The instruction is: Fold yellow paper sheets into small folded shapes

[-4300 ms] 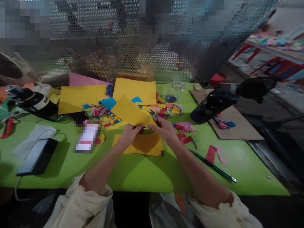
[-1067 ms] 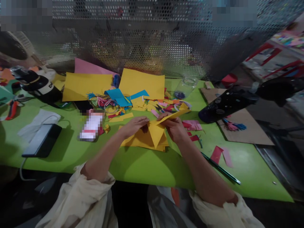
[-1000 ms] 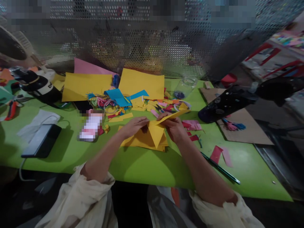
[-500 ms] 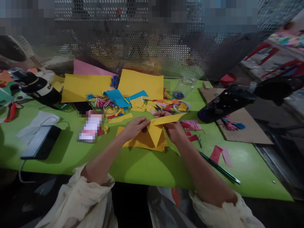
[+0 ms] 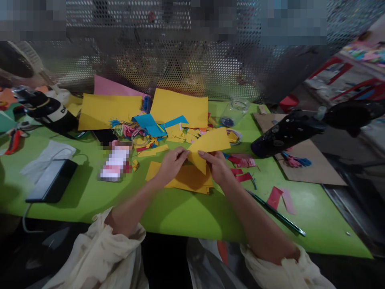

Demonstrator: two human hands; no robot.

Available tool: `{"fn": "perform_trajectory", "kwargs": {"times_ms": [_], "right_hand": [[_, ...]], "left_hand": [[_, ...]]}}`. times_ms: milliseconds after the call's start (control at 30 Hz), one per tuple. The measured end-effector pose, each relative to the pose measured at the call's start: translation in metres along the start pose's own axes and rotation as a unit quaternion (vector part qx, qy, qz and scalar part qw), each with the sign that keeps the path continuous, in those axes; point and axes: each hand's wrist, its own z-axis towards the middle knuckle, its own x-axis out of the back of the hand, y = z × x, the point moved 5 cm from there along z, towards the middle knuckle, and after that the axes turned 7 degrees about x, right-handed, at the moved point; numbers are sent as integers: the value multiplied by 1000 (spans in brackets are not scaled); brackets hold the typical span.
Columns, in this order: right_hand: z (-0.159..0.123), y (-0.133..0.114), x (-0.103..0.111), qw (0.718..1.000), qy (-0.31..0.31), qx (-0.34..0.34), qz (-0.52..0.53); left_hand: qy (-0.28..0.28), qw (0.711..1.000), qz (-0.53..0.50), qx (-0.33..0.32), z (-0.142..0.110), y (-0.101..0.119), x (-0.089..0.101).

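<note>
Between my hands, above the green table, is a bent piece of yellow paper [image 5: 210,140]. My left hand [image 5: 174,160] pinches its left edge near the middle. On the other side my right hand [image 5: 217,163] grips it, thumb pressed on the near face and fingers partly hidden behind. Beneath both hands lies a stack of yellow paper sheets [image 5: 192,181], partly covered by my left hand and the held piece. Just beyond the hands spread several yellow paper scraps [image 5: 174,133] mixed with other colours.
A phone [image 5: 116,162] and a grey-black box [image 5: 51,180] with a cable lie left. Dark bottles stand left [image 5: 48,110] and right [image 5: 279,134]. A glass jar [image 5: 236,110] is at the back. A green pen [image 5: 276,212] lies right, near the table [image 5: 186,220] edge.
The yellow paper has turned in my hands: its upper flap now stands up broader and its lower point has swung right. My right thumb has come onto its near face.
</note>
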Motion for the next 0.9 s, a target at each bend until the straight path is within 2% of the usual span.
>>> {"fn": "perform_trajectory", "kwargs": {"times_ms": [167,333,433,533,733,900], "right_hand": [[1,3,11,997,73,5,0],[1,0,8,997,63,29,-21],[-1,-1,5,998,55,20,-22],[-2,-2,6,997,67,9,-38],[-3,-10,8,994,76,34,-68],[-2,-9,8,995,64,39,-62]], "left_hand": [[-40,998,-49,18,0,-6,-6],[-56,996,-68,33,2,-10,-8],[-64,995,-66,40,3,-12,-9],[-72,995,-45,47,4,-14,-9],[-88,994,-35,48,4,-13,-9],[-77,995,-43,44,3,-12,-10]]}}
